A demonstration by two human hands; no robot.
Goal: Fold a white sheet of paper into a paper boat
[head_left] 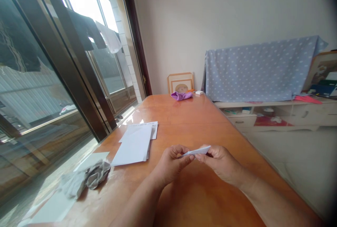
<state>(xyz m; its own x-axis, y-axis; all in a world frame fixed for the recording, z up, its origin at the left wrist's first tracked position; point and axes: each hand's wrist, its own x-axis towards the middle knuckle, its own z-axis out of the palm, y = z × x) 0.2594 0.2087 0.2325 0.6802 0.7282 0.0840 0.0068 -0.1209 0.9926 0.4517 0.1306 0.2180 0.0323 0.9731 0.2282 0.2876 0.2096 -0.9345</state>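
A small folded piece of white paper is held just above the wooden table, between both hands. My left hand pinches its left end between thumb and fingers. At its right end, the thumb and fingers of my right hand grip the same paper. The thumbs lie close to each other along its near edge. Left of my hands lies a stack of white paper sheets, with some print showing at its far edge.
Grey cloth lies at the table's near left, by pale sheets. A purple cloth, a small white box and a framed picture are at the far end. Glass doors stand left, a low white cabinet right.
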